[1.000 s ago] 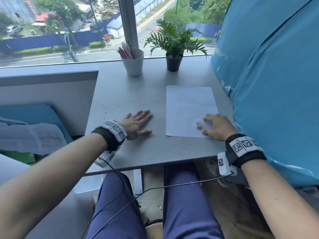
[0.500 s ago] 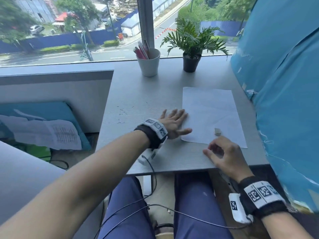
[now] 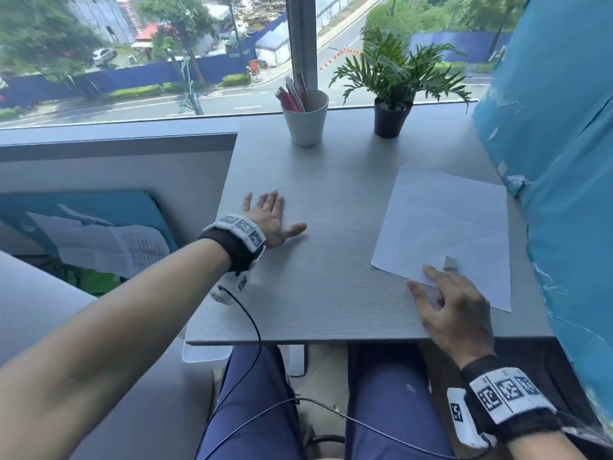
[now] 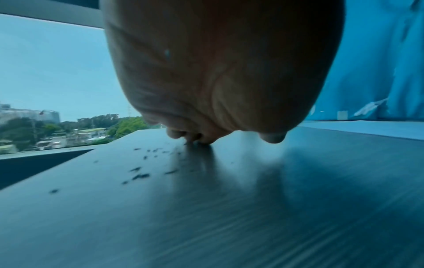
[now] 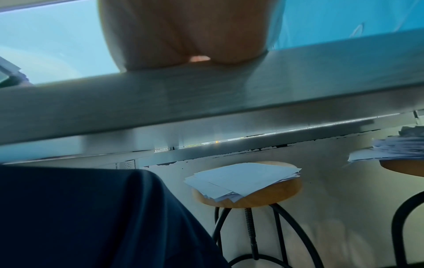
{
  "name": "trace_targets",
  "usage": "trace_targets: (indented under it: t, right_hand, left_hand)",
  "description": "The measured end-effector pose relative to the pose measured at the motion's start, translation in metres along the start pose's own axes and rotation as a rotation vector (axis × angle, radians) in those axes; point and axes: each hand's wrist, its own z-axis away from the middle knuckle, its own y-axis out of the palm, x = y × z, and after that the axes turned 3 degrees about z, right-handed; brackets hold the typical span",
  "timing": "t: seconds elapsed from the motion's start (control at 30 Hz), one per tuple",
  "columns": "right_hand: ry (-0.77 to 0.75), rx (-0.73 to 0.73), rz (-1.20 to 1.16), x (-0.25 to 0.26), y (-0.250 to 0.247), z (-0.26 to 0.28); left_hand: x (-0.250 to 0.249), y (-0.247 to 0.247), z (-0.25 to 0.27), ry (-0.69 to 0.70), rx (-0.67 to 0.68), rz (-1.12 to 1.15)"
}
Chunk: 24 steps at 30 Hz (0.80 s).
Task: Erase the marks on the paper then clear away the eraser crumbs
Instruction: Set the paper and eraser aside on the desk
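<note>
A white sheet of paper (image 3: 444,227) lies on the right half of the grey table (image 3: 325,180). A small pale eraser (image 3: 450,263) sits on the paper near its front edge. My right hand (image 3: 444,300) rests open at the paper's front left corner, fingers spread, just short of the eraser. My left hand (image 3: 270,214) lies flat and open on the table's left part, fingers straight. In the left wrist view dark eraser crumbs (image 4: 142,174) are scattered on the table beside my left hand (image 4: 206,139), toward the left edge.
A white cup of pens (image 3: 305,116) and a potted plant (image 3: 391,91) stand at the back by the window. A blue covered wall (image 3: 564,161) borders the table's right side. Below the table, stools with stacked papers (image 5: 243,179) stand beyond my legs.
My left hand has swept left across the table, away from the paper. My right hand has drawn back from the eraser to the paper's front corner. The head view has shifted left.
</note>
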Motion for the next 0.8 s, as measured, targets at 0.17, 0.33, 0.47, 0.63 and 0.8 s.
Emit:
trace_targets:
  t: [0.17, 0.33, 0.47, 0.63, 0.8]
  right_hand:
    - [-0.003, -0.01, -0.008, 0.002, 0.0, -0.001]
    - [-0.003, -0.046, -0.022, 0.0, 0.001, 0.0]
    - [-0.001, -0.048, -0.033, 0.001, 0.001, 0.0]
    - [0.005, -0.053, -0.047, 0.001, 0.001, 0.0]
    - [0.004, -0.058, -0.05, 0.003, -0.001, 0.0]
  left_hand:
    - [-0.062, -0.012, -0.01, 0.205, -0.076, 0.035]
    - [-0.106, -0.015, -0.042, 0.284, 0.039, 0.128]
    - [-0.068, -0.012, -0.045, 0.202, 0.025, 0.154]
    - [-0.004, -0.009, -0.017, 0.037, 0.044, 0.093]
    - [-0.035, -0.017, 0.018, 0.007, -0.03, -0.058]
